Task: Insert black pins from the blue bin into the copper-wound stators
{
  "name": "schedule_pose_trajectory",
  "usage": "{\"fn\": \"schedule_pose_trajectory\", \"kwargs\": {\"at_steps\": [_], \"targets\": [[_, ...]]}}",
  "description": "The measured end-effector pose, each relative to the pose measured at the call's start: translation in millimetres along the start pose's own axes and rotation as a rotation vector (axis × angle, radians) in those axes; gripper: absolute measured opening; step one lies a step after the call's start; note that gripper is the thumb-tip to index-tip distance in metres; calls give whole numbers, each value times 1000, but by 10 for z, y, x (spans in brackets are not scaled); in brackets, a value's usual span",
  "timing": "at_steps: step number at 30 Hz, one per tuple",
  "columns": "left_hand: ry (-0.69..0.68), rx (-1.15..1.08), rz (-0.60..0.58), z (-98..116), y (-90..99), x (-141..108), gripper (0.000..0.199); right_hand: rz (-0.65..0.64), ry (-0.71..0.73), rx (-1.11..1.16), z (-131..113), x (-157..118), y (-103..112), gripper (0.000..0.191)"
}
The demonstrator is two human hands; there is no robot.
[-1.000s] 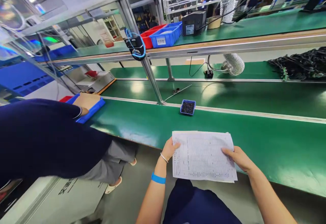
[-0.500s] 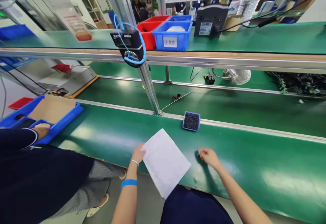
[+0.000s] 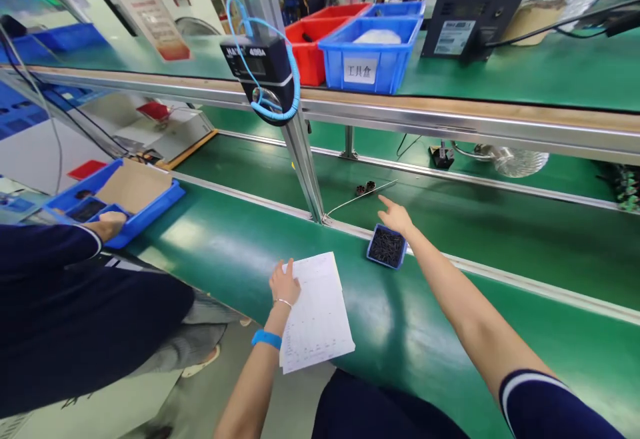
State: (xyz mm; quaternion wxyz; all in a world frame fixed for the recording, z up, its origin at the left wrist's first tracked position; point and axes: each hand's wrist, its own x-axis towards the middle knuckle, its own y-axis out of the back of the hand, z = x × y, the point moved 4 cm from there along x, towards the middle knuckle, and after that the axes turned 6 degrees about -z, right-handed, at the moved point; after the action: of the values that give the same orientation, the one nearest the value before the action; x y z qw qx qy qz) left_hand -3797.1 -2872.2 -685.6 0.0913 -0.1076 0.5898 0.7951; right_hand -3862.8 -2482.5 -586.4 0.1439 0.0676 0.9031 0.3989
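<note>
On the counter (image 3: 225, 239) | left hand (image 3: 285, 284) wide on paper (image 3: 320, 312) | right hand (image 3: 396, 217) half-open, pointing by tray (image 3: 385, 264) | best press paper flat

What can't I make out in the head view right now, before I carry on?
All in the head view:
- Print on the papers: too small and blurred.
- Right palm: hidden by the back of the right hand.
- Shape of each black piece in the small blue tray: too small.
- Rest of the green-tipped bundle: cut off by the right edge.
</note>
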Motion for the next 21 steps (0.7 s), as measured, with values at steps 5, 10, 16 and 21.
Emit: {"fn": "schedule_pose_trajectory", "kwargs": {"at_steps": [5, 10, 16, 21], "targets": [[-94, 27, -63, 441, -675, -1031, 61, 72, -297, 71, 891, -957, -354, 33], [-117, 59, -148, 746, -1149, -1591, 73, -17, -384, 156, 1214, -1114, -789, 33], [-236, 37, -286, 623, -1195, -1550, 78, -116, -415, 161, 1142, -851, -838, 31], [-256, -23, -302, 477, -1179, -1796, 78, -235, -370, 66, 952, -975, -834, 28]]}}
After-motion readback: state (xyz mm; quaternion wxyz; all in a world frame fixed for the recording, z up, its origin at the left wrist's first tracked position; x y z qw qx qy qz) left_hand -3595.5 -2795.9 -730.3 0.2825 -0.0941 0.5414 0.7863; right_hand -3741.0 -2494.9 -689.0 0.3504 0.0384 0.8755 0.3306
